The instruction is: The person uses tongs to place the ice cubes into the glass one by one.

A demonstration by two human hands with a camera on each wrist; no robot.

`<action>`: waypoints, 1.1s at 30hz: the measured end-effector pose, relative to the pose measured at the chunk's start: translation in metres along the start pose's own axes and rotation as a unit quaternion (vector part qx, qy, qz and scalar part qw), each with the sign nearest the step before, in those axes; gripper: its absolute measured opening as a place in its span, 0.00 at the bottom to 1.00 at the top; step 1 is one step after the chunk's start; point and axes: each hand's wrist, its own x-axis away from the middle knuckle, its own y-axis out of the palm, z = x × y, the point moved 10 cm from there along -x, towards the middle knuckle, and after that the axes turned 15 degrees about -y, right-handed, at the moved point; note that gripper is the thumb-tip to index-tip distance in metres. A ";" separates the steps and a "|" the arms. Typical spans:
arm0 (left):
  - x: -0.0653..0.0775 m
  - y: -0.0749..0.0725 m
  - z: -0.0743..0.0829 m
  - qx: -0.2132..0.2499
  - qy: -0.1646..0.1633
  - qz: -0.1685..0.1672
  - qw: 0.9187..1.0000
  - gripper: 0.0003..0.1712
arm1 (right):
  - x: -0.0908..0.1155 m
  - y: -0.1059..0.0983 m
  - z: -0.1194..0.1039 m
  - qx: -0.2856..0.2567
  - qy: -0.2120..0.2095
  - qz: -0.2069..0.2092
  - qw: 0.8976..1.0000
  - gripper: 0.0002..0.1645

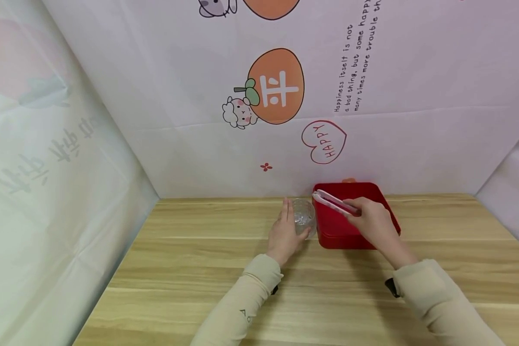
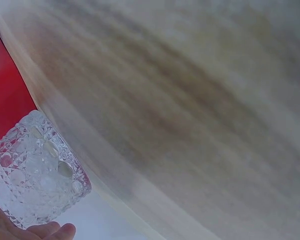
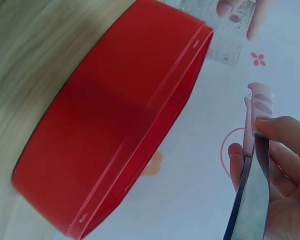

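Note:
My left hand (image 1: 285, 235) holds a clear cut-glass cup (image 1: 303, 217), fingers along its left side and thumb across the near side. In the left wrist view, the cup (image 2: 40, 170) shows a diamond pattern. My right hand (image 1: 374, 223) grips a pair of tongs (image 1: 335, 202) above a red open-topped box (image 1: 337, 225). The tong tips point left, at the box's left rim and near the cup. In the right wrist view, the tongs (image 3: 255, 185) have metal arms and pinkish ends, with something small and translucent at the tip.
The box stands just right of the cup, near the back edge of the wood-grain table (image 1: 207, 269). A white printed wall sheet (image 1: 190, 158) rises directly behind them. Another white sheet (image 1: 60, 192) hangs along the left side.

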 end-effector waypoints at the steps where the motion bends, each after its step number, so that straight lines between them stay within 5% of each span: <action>1: 0.000 0.000 0.000 0.001 0.000 0.000 1.000 0.51 | 0.000 0.001 -0.001 -0.003 0.002 -0.004 1.000 0.20; 18: 0.000 0.000 -0.001 0.008 -0.011 -0.018 1.000 0.52 | 0.000 0.026 -0.020 -0.007 -0.026 -0.048 0.998 0.18; 33: 0.003 -0.005 0.001 -0.003 0.008 0.005 1.000 0.53 | 0.000 0.033 -0.016 -0.002 -0.030 -0.060 0.998 0.18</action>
